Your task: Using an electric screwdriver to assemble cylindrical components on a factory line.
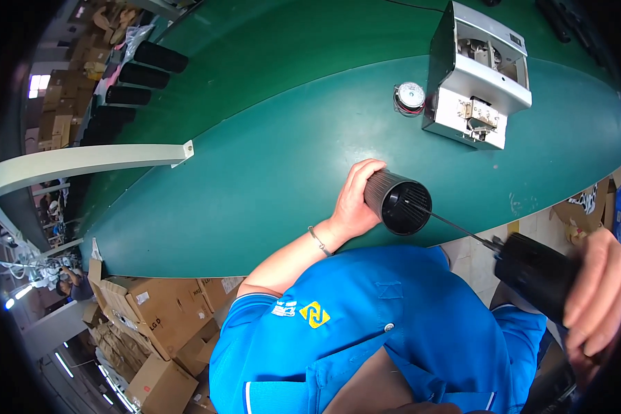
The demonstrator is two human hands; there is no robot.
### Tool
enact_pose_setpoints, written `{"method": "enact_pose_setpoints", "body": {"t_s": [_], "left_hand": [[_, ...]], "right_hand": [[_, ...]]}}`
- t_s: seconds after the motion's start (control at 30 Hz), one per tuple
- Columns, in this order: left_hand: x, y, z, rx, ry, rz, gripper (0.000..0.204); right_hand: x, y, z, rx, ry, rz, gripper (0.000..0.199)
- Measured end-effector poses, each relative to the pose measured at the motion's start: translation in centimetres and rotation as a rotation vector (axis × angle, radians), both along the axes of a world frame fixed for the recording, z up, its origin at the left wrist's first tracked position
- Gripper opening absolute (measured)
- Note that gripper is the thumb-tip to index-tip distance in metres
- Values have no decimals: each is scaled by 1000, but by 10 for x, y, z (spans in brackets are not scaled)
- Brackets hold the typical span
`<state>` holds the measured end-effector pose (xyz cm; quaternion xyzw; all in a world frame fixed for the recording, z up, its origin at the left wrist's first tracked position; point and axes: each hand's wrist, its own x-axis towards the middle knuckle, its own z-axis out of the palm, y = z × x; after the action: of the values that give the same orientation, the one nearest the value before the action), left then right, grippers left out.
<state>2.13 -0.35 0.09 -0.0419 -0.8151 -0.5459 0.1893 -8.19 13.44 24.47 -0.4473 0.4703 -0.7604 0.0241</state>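
My left hand (355, 207) is wrapped round a black ribbed cylinder (378, 191) by the table's near edge. The cylinder lies tilted, its open end facing right and toward me. In my right hand (599, 300), slightly smeared by motion, is a black power screwdriver (537, 270). Its long thin shaft runs leftward into the mouth of the cylinder. Where the tip meets the inside of the cylinder is hidden.
A white and black machine (455, 107) with open cavities stands on the green table (276, 152), beside a small round wired part (411, 95). Several black cylinders (160, 56) line the far left. A white metal arm (96, 159) juts over the table. Cardboard boxes (165, 310) sit below left.
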Motion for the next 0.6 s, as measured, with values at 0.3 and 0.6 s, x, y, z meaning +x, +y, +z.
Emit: {"method": "enact_pose_setpoints", "body": {"t_s": [0.3, 0.6], "left_hand": [[-2, -1, 0, -28, 20, -5, 63], [-1, -1, 1, -10, 15, 3, 63]], "right_hand": [[-1, -1, -27, 64, 8, 138, 54], [0, 27, -56, 131, 37, 283, 63]]}}
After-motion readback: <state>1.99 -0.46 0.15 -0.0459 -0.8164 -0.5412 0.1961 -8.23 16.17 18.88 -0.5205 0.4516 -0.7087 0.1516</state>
